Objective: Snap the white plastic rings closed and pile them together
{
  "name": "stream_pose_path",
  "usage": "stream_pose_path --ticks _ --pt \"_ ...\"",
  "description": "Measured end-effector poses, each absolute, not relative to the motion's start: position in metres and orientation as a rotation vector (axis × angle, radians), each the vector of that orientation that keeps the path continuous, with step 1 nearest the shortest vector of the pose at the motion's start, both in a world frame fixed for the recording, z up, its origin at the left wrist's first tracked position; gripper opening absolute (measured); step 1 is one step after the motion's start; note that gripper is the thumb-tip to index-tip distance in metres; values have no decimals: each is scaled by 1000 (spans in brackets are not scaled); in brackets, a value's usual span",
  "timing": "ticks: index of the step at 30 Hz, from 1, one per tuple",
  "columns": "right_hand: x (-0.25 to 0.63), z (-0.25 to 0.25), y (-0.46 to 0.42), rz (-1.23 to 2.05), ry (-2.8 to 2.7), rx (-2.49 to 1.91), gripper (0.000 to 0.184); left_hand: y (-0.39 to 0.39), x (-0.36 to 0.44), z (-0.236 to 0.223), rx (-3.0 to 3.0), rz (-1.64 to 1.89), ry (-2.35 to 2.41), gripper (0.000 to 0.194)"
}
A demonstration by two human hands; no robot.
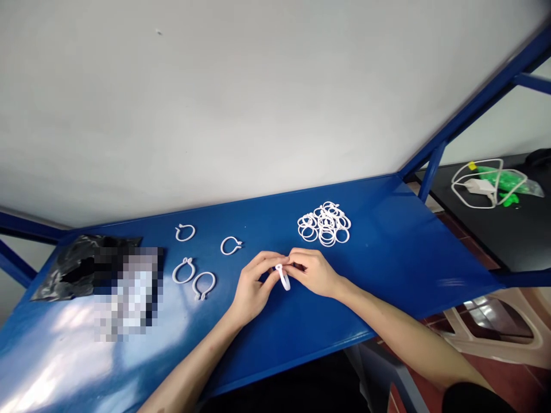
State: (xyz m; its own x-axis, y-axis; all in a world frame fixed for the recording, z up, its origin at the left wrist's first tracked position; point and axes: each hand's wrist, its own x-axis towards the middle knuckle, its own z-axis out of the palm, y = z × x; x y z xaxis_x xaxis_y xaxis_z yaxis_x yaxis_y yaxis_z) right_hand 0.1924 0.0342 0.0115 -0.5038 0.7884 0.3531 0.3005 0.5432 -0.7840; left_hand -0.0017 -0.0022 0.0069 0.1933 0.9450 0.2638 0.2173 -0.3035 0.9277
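Both my hands meet above the middle of the blue table, fingers closed on one white plastic curtain ring (285,280). My left hand (256,287) pinches it from the left near its small eyelet, and my right hand (313,271) grips it from the right. The ring hangs nearly edge-on below my fingertips; its upper part is partly hidden by them. To the left lie several separate rings with gaps and small end loops, among them one ring (231,245) near my left hand and another ring (204,285) farther left. Beyond my right hand sits a heap of white rings (326,223).
A black plastic bag (71,269) and a pixelated patch (133,289) lie at the table's left. The blue tabletop (379,241) meets a pale wall. At right, a black table (499,229) holds a white charger with cable (480,186); a beige chair (508,321) stands below.
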Motion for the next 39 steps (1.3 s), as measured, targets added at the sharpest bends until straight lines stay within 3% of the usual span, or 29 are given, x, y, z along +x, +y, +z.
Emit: stream_pose_path --ticks 7,9,13,18,22,28,39 --pt "195 16 30 912 -2010 -889 24 -2 -8 7 1895 1159 1575 15" --pt "195 14 29 911 -2022 -806 29 -3 -8 6 1946 1127 1599 16" --pt "193 10 30 693 -2031 -809 20 -4 -8 7 1904 1070 1589 17" --pt "192 13 28 878 -2017 -801 28 -2 -12 11 1800 1043 1631 17" --pt "190 11 28 770 -2053 -798 19 -2 -12 12 1797 1072 1604 18" --pt "191 13 31 649 -1959 -830 21 2 -12 14 1374 1081 1338 41" --pt "189 16 26 825 -2051 -718 24 -3 -17 3 1516 1158 1433 20"
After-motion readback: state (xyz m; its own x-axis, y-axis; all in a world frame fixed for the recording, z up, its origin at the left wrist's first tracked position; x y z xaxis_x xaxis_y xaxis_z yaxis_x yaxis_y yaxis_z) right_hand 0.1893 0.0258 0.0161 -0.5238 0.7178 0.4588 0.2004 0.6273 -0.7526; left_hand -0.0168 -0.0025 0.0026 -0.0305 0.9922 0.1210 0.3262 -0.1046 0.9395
